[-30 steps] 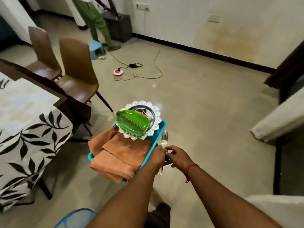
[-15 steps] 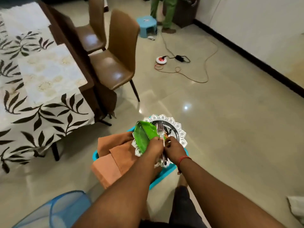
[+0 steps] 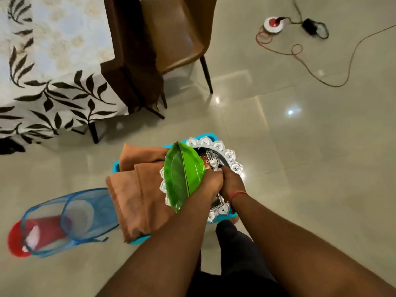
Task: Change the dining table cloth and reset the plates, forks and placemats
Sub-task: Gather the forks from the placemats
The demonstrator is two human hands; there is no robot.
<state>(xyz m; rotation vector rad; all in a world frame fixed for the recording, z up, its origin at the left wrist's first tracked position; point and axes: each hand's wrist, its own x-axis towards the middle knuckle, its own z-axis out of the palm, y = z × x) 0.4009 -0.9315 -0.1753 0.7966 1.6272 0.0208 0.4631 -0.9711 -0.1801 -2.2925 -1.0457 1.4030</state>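
Observation:
Both my hands meet over a blue tray (image 3: 116,166) that stands low above the floor. My left hand (image 3: 211,182) and my right hand (image 3: 232,181) are curled together around the handles of several forks (image 3: 211,157), whose tines point away from me. A green leaf-shaped plate (image 3: 182,174) leans tilted against my left hand. Under it lies a round silver plate with a lacy white rim (image 3: 231,155). A folded orange cloth (image 3: 139,196) fills the tray's left side. The dining table (image 3: 111,69) at upper left wears a white cloth with black leaves (image 3: 55,91) and a pale placemat (image 3: 68,33).
A brown chair (image 3: 177,33) stands pushed against the table's corner. A blue mesh basket (image 3: 85,213) lies on its side on the floor at left, over a red object (image 3: 18,239). A round power socket (image 3: 273,24) and its cable trail across the tiles at upper right.
My head has tipped down and closer. Both hands brought the forks from the tray's right edge onto the silver plate, and the green plate now leans steeper.

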